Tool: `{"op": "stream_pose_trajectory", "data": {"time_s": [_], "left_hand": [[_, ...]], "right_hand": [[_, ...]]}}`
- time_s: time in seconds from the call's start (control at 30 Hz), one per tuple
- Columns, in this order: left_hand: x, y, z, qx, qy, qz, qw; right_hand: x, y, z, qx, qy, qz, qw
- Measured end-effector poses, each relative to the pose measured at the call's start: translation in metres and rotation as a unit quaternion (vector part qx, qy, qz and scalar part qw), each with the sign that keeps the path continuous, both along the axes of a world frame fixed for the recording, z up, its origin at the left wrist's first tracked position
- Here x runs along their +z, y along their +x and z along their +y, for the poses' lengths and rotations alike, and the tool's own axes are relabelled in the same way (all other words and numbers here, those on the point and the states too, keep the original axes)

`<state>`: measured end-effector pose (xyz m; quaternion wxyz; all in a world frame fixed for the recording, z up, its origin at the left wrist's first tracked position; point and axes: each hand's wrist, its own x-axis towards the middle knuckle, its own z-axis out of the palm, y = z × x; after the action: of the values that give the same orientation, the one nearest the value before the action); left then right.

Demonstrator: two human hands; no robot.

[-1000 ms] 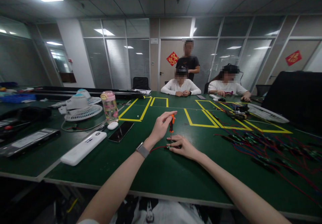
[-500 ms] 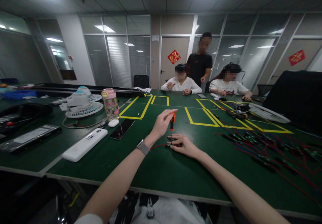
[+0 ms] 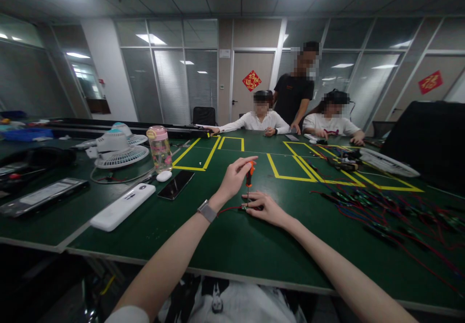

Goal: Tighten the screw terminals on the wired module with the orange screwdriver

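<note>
My left hand [image 3: 235, 176] grips the orange-and-black handle of a screwdriver [image 3: 249, 176], which stands upright with its shaft pointing down. The tip meets a small green circuit board [image 3: 244, 208] lying on the table. From the board's left side runs a red wire [image 3: 228, 210]. My right hand [image 3: 267, 208] rests low on the table, its thumb and fingers closed around the board and holding it by the right side. Fingers partly cover the board and a dark piece beside it.
On the left lie a black phone [image 3: 176, 185], a white earbud case [image 3: 164, 176], a long white device [image 3: 123, 207], a bottle [image 3: 160, 149] and a fan [image 3: 121, 156]. Tangled wires with boards [image 3: 392, 211] spread at right. Yellow tape [image 3: 290, 178] marks the green table. Three people are opposite.
My hands and the screwdriver stay almost in place. Across the table, the seated person in white has stretched an arm toward the left, and the standing person leans further down.
</note>
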<state>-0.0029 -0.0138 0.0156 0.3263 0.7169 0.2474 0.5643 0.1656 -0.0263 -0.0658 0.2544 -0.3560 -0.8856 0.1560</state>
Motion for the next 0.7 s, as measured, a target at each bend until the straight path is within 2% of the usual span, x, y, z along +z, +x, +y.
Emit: {"op": "stream_pose_trajectory", "data": {"time_s": [0.13,0.3,0.37,0.47,0.6,0.7], "left_hand": [[-0.0019,0.0021,-0.0004,-0.023,-0.015,-0.015,1.0],[-0.0027,0.0022,-0.0029,0.096,0.073,0.017,0.993],[-0.0016,0.0016,-0.0047,0.119,0.097,0.04,0.987],[-0.0005,0.0017,-0.0059,0.075,0.085,0.05,0.992],[-0.0023,0.0038,-0.0022,-0.017,0.006,0.02,1.0],[-0.0036,0.0038,0.0005,-0.009,-0.006,0.013,1.0]], "right_hand": [[0.0006,0.0001,-0.0002,0.003,0.001,0.002,1.0],[0.0015,0.0001,-0.0007,0.0,-0.003,0.008,1.0],[0.0016,-0.0001,-0.0009,0.0,-0.002,0.013,1.0],[0.0016,-0.0004,-0.0008,0.004,0.001,0.016,1.0],[0.0021,-0.0008,-0.0006,0.003,0.001,0.017,1.0],[0.0028,-0.001,-0.0006,0.002,-0.002,0.015,1.0]]}}
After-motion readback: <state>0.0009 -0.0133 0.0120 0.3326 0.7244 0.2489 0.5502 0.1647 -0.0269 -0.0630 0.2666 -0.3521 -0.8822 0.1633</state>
